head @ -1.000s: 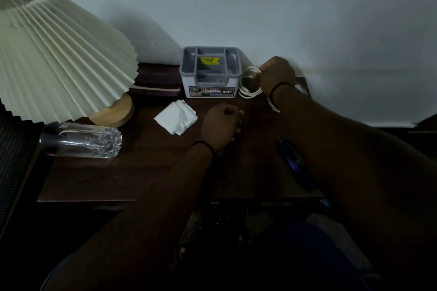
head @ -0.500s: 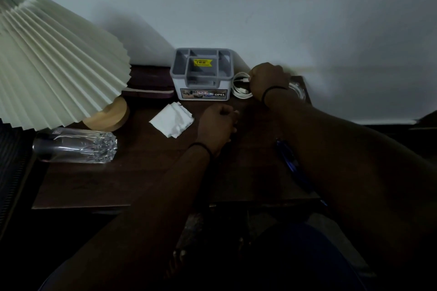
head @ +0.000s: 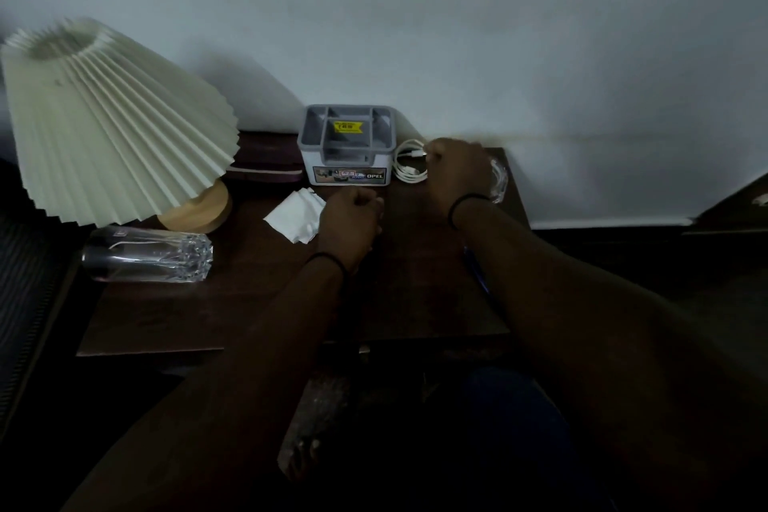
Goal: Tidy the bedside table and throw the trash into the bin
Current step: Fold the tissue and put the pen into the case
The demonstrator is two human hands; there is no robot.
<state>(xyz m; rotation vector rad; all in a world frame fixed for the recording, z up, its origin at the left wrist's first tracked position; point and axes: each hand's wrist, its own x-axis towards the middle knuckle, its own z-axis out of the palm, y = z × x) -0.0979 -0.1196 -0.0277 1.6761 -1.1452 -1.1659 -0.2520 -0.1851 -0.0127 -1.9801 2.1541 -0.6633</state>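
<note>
Right hand has lowered the coiled white cable onto the bench, still pinching it; coil lies flat. Left hand stays fisted, empty.

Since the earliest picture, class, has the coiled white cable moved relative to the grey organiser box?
Yes. The white cable has come down onto the table beside the organiser box.

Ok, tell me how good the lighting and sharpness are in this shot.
Head view: dim and underexposed, so both arms, the table and the floor merge into near-black; the pale lamp shade and wall are brightest; the glass catches highlights; the lamp shade's top edge looks smeared; the wall line bows from the wide lens.
</note>
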